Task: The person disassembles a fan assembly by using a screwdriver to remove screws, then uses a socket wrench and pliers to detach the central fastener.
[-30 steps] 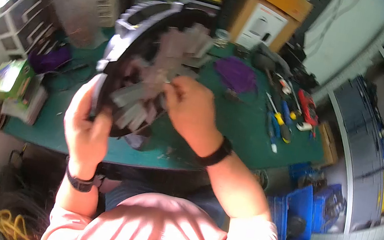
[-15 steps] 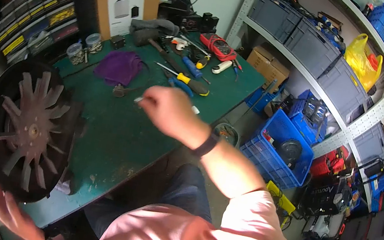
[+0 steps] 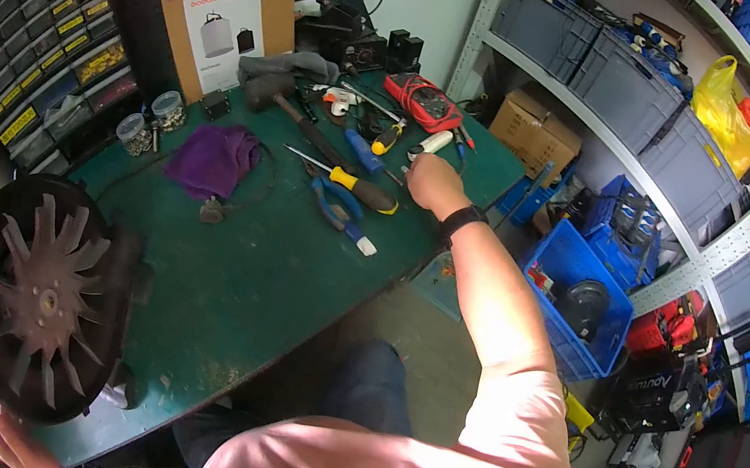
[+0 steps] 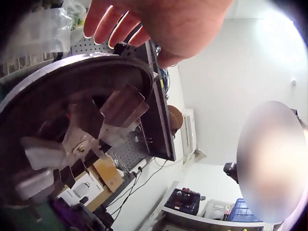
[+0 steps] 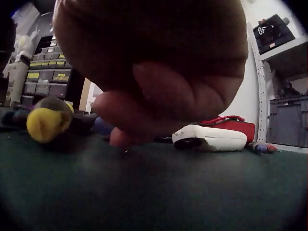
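A round black housing [image 3: 90, 365] with a dusty metal fan wheel [image 3: 35, 311] in it stands tilted at the table's left. My left hand [image 3: 8, 440] is at its lower rim, fingers rather straight; the left wrist view shows the palm and fingers [image 4: 115, 29] right by the rim. Far to the right, my right hand [image 3: 433, 184] is low over the green tabletop beside a white handheld device [image 5: 216, 138]. Its fingers are curled, the fingertips pinching a tiny shiny piece [image 5: 126, 150] close to the table, mostly hidden by the hand.
Around the right hand lie a yellow-black screwdriver [image 3: 362, 190], blue-handled pliers [image 3: 334, 212], a mallet [image 3: 270, 92] and a red multimeter [image 3: 425, 104]. A purple cloth [image 3: 214, 160] and two small jars [image 3: 134, 134] are farther left. Blue crates [image 3: 573, 297] stand beyond the right edge.
My right hand has gone from the fan wheel across to the tools at the right, down to the tabletop. The head view has swung right. My left hand stays by the housing's rim.
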{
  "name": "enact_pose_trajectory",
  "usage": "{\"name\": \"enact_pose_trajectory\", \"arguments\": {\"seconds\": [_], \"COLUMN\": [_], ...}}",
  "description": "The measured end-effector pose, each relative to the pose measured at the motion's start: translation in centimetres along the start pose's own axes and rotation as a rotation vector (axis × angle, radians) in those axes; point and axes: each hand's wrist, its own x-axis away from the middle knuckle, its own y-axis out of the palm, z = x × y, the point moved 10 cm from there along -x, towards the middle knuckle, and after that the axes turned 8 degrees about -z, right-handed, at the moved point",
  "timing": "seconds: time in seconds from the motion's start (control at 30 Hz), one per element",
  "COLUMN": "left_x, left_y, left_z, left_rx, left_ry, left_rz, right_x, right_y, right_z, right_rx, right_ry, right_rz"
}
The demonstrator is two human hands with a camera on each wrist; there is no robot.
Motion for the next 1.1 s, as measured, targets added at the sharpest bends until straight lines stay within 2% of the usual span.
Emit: {"name": "enact_pose_trajectory", "arguments": {"seconds": [0.07, 0.17, 0.33, 0.47, 0.57, 0.63, 0.7, 0.77, 0.87, 0.9, 0.97, 1.0, 1.07, 1.1], "left_x": [0.1, -0.3, -0.7, -1.5, -2.2, -2.2, -2.3, -2.7, -2.9, -2.9, -3.1, -3.0, -2.7, -2.9], "left_y": [0.1, 0.6, 1.0, 1.5, 2.3, 2.0, 1.8, 2.8, 3.1, 3.1, 2.8, 2.7, 2.5, 2.6], "left_z": [-0.2, -0.2, -1.2, -1.7, -0.7, -1.5, -1.9, -2.0, -2.0, -2.2, -1.9, -2.1, -3.6, -3.1], "left_rx": [-0.045, -0.143, -0.184, -0.294, -0.192, -0.214, -0.236, -0.313, -0.247, -0.248, -0.385, -0.388, -0.362, -0.37], "left_ry": [-0.091, -0.004, -0.032, -0.068, -0.084, -0.139, -0.192, -0.244, -0.25, -0.248, -0.182, -0.179, -0.305, -0.3], "left_rz": [0.001, -0.038, -0.027, -0.06, -0.144, -0.174, -0.2, -0.306, -0.286, -0.287, -0.267, -0.269, -0.279, -0.281], "right_x": [-1.1, -2.2, -2.6, -1.5, 1.6, 4.3, 6.1, 7.4, 9.0, 9.3, 9.6, 9.7, 9.3, 9.2], "right_y": [0.2, 0.7, 1.3, 0.3, -1.5, -2.7, -2.6, -2.3, -3.4, -2.6, -1.1, -0.5, 0.9, 1.4], "right_z": [-0.6, -1.2, -1.8, -1.9, -2.0, -2.6, -2.5, -2.2, -1.4, -0.9, 1.9, 2.4, 2.7, 2.8], "right_rx": [0.037, 0.1, 0.135, 0.088, 0.032, -0.133, -0.174, -0.217, -0.328, -0.33, -0.766, -0.968, -1.053, -1.133], "right_ry": [0.009, 0.024, 0.022, -0.008, -0.039, -0.13, -0.111, -0.087, -0.135, -0.134, -0.02, -0.059, -0.05, -0.047], "right_rz": [-0.04, -0.095, -0.131, -0.082, -0.035, -0.014, -0.075, -0.13, 0.043, 0.043, 0.136, 0.218, 0.233, 0.251]}}
